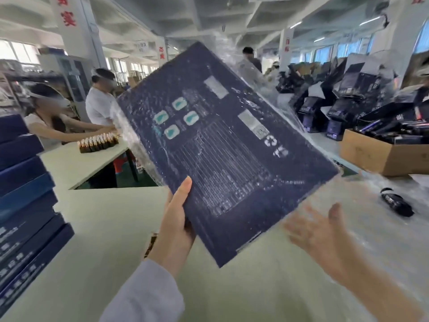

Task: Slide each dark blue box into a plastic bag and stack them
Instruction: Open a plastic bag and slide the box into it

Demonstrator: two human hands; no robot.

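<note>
- Blur smears the right grip (325,238): fingers spread, palm up, holding nothing, just under the low right corner of the box (220,147). Can't tell if it touches the box.
- Left grip (176,228) is clamped on the box's lower left edge, thumb on the face, fingers hidden behind.
- Print on the box face is unreadable under plastic glare.
- Bag (267,73) is clear and crinkled. It lies over the box face, with loose film sticking out past the top right edge. How far the box is in, can't tell.
- Box is flat and dark blue, with four teal icons, pale label patches and a block of fine white text. It is tilted and held in the air above the desk (104,228).
- Stack (23,182) of blue boxes stands at the left on the desk, cut off by the frame edge.
- Small black item (397,204) lies on the desk at the right, too blurred to name.
- Carton (371,156) at the far right holds dark packs, partly cut off.
</note>
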